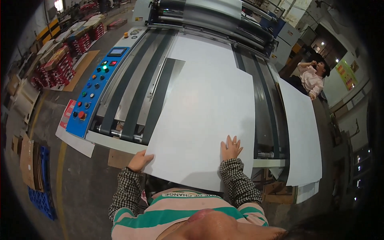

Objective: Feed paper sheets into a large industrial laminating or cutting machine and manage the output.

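A large white sheet [200,116] lies over the belts of a feeding machine, its near end reaching past the table's front edge toward my body. At its near left corner my left hand [140,161] pinches the edge, thumb on top and the other fingers mostly hidden. My right hand [231,149] rests flat on the sheet near its right side, fingers spread, a ring on one finger. Beyond, another white sheet [204,50] runs up to the rollers [216,20], partly overlapped by the nearer one.
A blue control panel [98,88] with buttons and a small screen flanks the machine's left side. White sheets [302,136] are stacked at the right, where a seated person [312,78] rests a hand. Red-and-white bundles [60,64] and a blue pallet [42,196] stand at the left.
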Available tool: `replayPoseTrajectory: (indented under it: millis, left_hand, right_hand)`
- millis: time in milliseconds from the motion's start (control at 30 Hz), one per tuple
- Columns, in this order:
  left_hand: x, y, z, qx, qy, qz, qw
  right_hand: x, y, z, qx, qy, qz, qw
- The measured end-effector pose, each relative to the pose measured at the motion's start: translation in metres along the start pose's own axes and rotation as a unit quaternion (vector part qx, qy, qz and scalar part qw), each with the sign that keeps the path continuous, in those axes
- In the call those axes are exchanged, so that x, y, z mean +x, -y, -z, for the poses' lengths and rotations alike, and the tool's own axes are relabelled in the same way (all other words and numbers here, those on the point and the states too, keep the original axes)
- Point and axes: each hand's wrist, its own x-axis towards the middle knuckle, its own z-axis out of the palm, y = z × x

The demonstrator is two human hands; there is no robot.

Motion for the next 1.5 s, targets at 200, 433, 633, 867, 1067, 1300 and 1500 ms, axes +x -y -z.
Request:
replayPoseTrajectory:
  millis: [200, 433, 633, 867, 1067, 1300, 1500]
  left_hand:
    - [-0.035, 0.016, -0.002, -0.133, -0.039, 0.023, 0.990]
    - [-0.014, 0.004, 0.010, -0.133, -0.063, 0.026, 0.989]
    - [0.015, -0.033, 0.016, -0.110, -0.057, 0.036, 0.992]
    - [0.058, -0.048, 0.034, 0.092, -0.178, -0.068, 0.977]
    - [0.066, -0.071, 0.030, 0.233, -0.395, -0.167, 0.872]
    - [0.035, -0.060, 0.049, 0.336, -0.460, -0.186, 0.801]
    - [0.060, -0.073, 0.020, 0.432, -0.372, -0.308, 0.762]
  right_hand:
    - [-0.001, 0.009, -0.005, 0.002, 0.041, 0.049, 0.998]
    - [0.034, 0.031, -0.011, 0.009, 0.052, 0.091, 0.994]
    - [0.073, 0.049, -0.014, -0.006, 0.053, 0.089, 0.995]
    - [0.128, 0.066, -0.021, -0.016, 0.028, 0.093, 0.995]
    - [0.181, 0.012, -0.018, 0.202, -0.146, 0.244, 0.937]
    - [0.153, -0.220, 0.115, -0.252, -0.329, -0.194, 0.889]
    - [0.069, -0.331, 0.156, -0.291, -0.079, -0.486, 0.820]
